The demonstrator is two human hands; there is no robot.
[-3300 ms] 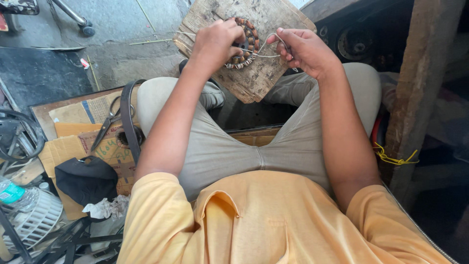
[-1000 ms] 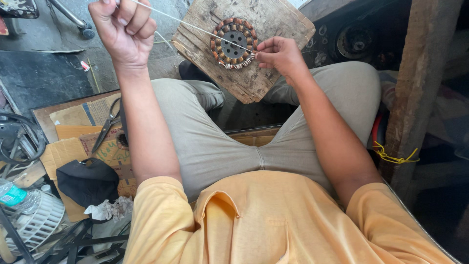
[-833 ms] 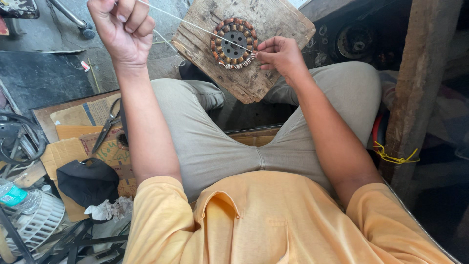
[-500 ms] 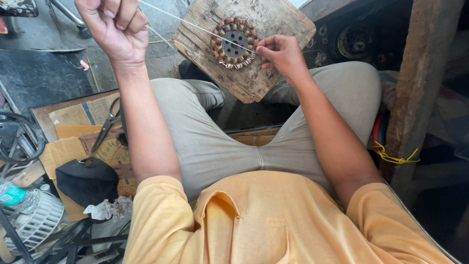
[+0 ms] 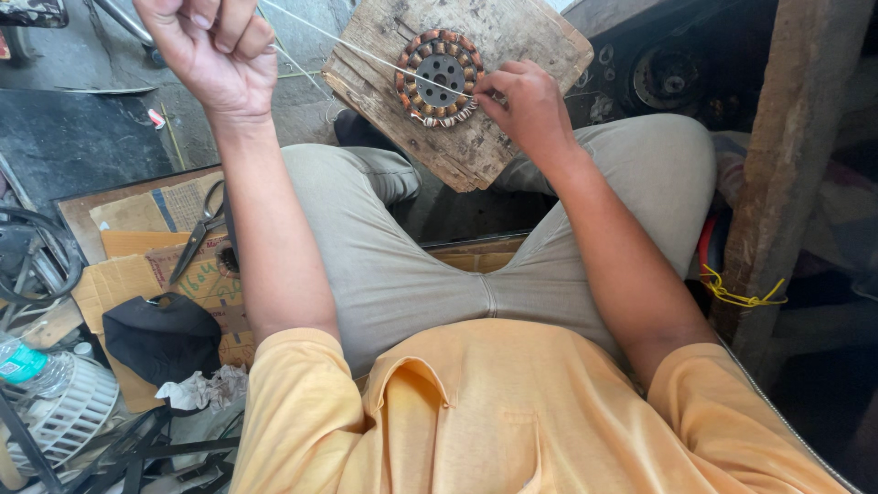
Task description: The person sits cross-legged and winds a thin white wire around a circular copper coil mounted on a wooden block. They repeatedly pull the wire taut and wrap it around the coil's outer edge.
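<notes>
A round stator with copper coils around its rim lies on a worn wooden board that rests across my knees. My right hand presses on the stator's right edge, fingers pinched at the coils. A thin pale string runs taut from the stator up to the left. My left hand is raised high at the upper left, closed in a fist on that string. I sit in grey trousers and a yellow shirt.
On the floor at the left lie scissors, flattened cardboard, a black cloth, crumpled paper, a white fan part and a plastic bottle. A wooden post with yellow cord stands at the right.
Earlier both hands worked close together at the stator. My left hand has since pulled the string far up and to the left, drawing it taut; the right hand stays at the stator.
</notes>
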